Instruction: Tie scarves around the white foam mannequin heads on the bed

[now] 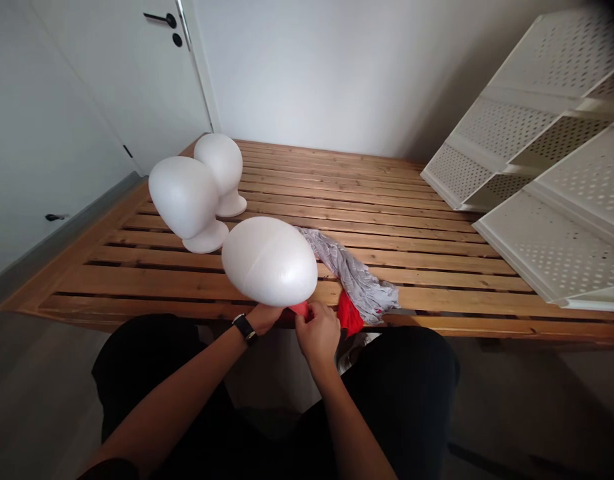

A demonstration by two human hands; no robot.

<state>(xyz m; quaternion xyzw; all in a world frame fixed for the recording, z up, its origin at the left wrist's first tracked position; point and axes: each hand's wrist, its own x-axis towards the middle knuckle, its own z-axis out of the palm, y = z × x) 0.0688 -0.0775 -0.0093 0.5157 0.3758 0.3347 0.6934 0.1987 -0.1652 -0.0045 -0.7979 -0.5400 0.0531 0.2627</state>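
A white foam mannequin head [269,261] stands at the bench's front edge, directly before me, seen from above. Red cloth [301,309] shows just under its near side. My right hand [319,328] is closed, its fingers pinching this cloth. My left hand [265,319], below a dark wristwatch, reaches beneath the head beside the cloth; its fingers are hidden by the head. To the right lies a crumpled grey patterned scarf [354,277], with a red piece of fabric [349,315] hanging at the edge. Whether the two red parts join cannot be seen.
Two more white foam heads [184,197] [219,167] stand at the left on the slatted wooden bench [337,180]. White perforated metal shelves [517,153] lean in from the right. A white door [111,67] and a wall border the far side.
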